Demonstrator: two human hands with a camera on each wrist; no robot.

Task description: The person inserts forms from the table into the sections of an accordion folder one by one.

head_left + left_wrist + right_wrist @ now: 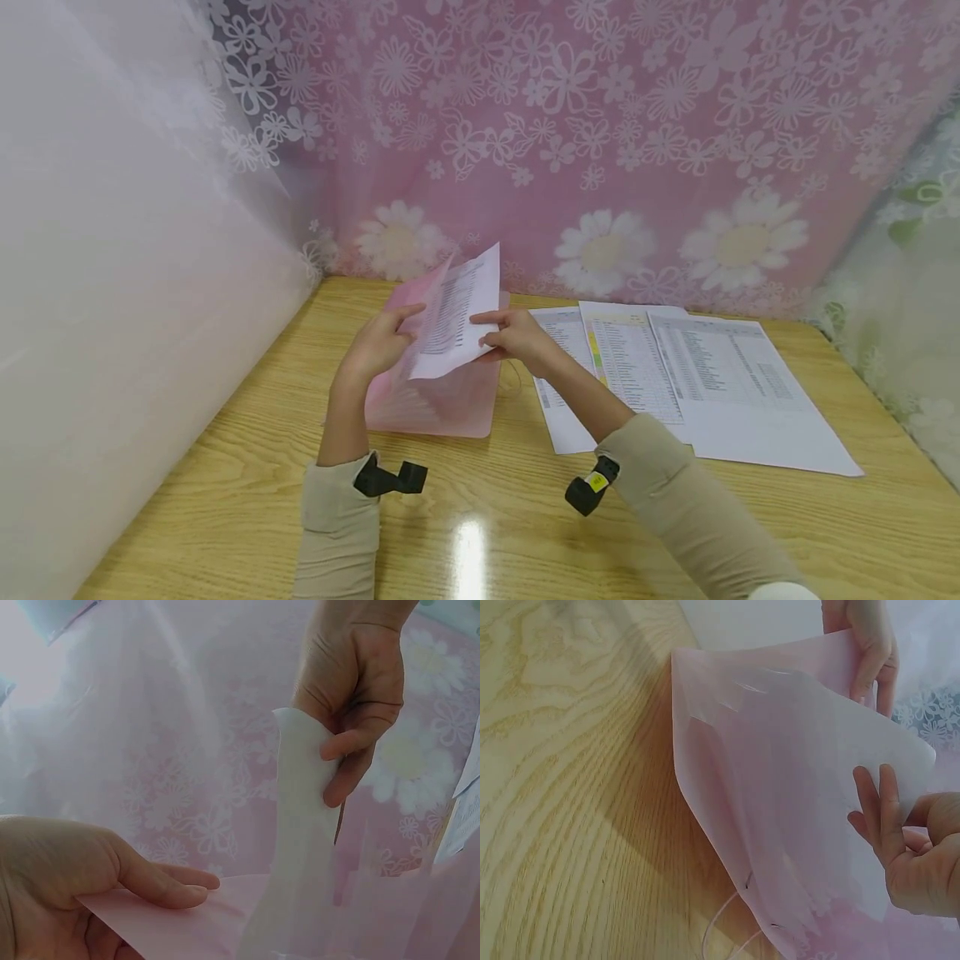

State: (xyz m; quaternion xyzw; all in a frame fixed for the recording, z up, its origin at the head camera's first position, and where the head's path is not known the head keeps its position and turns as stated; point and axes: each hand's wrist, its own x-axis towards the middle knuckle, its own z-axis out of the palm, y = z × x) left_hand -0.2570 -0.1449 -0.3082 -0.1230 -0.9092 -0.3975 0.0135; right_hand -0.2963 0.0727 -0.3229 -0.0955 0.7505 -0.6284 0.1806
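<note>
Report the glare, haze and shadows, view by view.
Head view: a bright streak of glare on the wooden table at the bottom edge, and print on the raised paper sheet too small to read; left wrist view: dim and hazy, floral curtain faded, upper left corner washed out; right wrist view: soft shadow on the table beside the pink folder.

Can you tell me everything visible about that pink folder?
The pink folder looks like thin, translucent plastic with a rounded corner. It tilts open over the wooden table, the left hand gripping one edge. A printed sheet, held by the right hand, is partly inside. A thin cord loops from one side.
</note>
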